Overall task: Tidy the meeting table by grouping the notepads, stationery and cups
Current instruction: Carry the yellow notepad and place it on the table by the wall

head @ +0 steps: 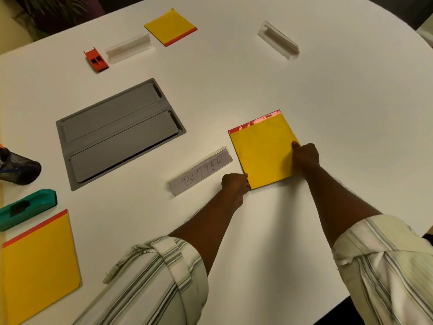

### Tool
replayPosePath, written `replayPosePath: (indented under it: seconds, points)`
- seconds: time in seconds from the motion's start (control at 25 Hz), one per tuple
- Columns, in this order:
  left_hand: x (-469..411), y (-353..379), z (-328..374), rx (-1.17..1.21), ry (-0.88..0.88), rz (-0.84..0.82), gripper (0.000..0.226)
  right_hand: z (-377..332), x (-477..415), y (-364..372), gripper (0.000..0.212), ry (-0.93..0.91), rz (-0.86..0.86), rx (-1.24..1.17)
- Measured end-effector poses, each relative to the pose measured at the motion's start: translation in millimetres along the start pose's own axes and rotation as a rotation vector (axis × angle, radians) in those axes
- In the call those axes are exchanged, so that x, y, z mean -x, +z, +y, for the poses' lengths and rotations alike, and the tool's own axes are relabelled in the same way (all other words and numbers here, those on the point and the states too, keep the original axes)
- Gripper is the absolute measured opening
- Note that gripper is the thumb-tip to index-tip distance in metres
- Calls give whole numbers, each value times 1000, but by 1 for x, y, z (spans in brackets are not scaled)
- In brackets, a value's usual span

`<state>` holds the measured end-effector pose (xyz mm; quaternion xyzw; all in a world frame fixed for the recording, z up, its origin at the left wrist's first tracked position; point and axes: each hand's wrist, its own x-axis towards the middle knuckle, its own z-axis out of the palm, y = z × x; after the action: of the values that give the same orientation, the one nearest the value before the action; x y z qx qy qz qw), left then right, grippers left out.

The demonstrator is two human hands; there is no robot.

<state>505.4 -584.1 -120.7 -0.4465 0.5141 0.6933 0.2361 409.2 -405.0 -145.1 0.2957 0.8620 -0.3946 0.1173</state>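
A yellow notepad (263,148) with a red top strip lies flat on the white table (328,102) in front of me. My left hand (234,186) pinches its near left corner. My right hand (304,157) grips its right edge, thumb on top. A second yellow notepad (171,26) lies at the far side, and a third yellow notepad (37,261) sits at the near left edge. A green stapler (28,207) and a small red stapler (96,61) rest on the left part of the table. No cups are visible.
A name plate reading BUTTER (201,171) lies just left of the held notepad. Two clear plate holders (128,49) (278,39) sit at the far side. A grey cable hatch (119,132) is set into the table. A black mesh holder (18,168) lies at the left edge.
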Motion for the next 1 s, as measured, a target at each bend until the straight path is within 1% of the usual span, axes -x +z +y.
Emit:
replayPosePath:
  seconds: [0.08,0.16,0.24,0.28,0.32,0.4,0.48,0.52,0.64,0.76,0.92,1.0]
  points:
    - [14,2,1,36,25,-33,25,-11,8,-14,49,-94,25,-17]
    - [29,4,7,48,33,-64,11,-32,21,-30,43,-181,65,37]
    - [42,6,15,75,81,-85,15,-58,35,-46,39,-264,102,67]
    - [51,6,20,95,115,-96,12,-71,43,-52,38,-303,127,71]
    - [61,4,25,114,153,-107,17,-82,52,-57,38,-336,155,70]
    - [78,-3,37,156,202,-124,33,-103,71,-62,38,-387,213,65]
    - [95,-19,46,211,255,-116,36,-124,92,-57,38,-429,239,41]
    - [104,-31,50,254,280,-85,36,-134,104,-50,38,-445,233,16]
    - [122,-80,58,372,343,67,32,-158,144,-15,40,-468,139,-90]
    - [136,-138,52,386,392,195,29,-166,185,29,38,-472,-2,-197]
    - [152,-220,37,442,410,352,35,-167,242,98,28,-455,-203,-327]
    - [160,-259,24,476,387,412,39,-164,272,132,25,-436,-276,-360]
